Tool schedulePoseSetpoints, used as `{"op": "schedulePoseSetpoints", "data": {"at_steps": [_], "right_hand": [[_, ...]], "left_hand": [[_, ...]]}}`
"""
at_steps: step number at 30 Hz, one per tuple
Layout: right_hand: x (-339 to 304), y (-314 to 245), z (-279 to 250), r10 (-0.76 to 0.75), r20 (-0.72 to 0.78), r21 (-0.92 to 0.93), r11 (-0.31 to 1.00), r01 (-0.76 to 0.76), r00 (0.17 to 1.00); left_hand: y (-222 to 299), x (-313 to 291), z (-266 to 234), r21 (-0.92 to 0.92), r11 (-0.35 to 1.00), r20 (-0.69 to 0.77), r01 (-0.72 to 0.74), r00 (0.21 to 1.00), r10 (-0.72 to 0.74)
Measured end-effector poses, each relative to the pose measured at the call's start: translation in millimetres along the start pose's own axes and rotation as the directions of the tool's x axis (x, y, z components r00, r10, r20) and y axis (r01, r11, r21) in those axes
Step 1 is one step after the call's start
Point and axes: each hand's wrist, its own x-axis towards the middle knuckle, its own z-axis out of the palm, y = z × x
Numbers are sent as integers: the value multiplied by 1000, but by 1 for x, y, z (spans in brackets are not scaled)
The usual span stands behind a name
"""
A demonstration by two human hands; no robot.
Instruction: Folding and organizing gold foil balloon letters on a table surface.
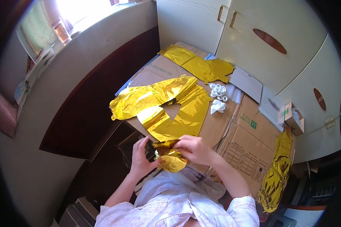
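By the near edge of the cardboard (267,123), the right hand (194,149) pinches a gold foil piece (173,163); whether the left hand (140,158) grips too, I can't tell; I'd judge the step foil-handling, the next move wanting gentleness

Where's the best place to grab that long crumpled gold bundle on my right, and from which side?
Probably across the middle of the gold foil bundle, from above and its left, with the right hand once it releases the foil piece. The bundle is long and narrow, and its left side faces flat cardboard.
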Motion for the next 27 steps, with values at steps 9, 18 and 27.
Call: {"op": "schedulePoseSetpoints", "data": {"at_steps": [9, 18, 27], "right_hand": [[-35, -16, 36, -336, -104, -554, 801, 226, 936], [-32, 42, 44, 12, -42, -537, 843, -33, 999], [14, 66, 12, 221, -91, -652, 724, -226, 971]], "left_hand": [[-32, 51, 14, -158, 976, 464, -148, 861, 206], [-28, 71, 27, -174, 968, 304, -181, 925, 228], [-71, 103, 36, -666, 725, 120, 175, 985, -128]]}}
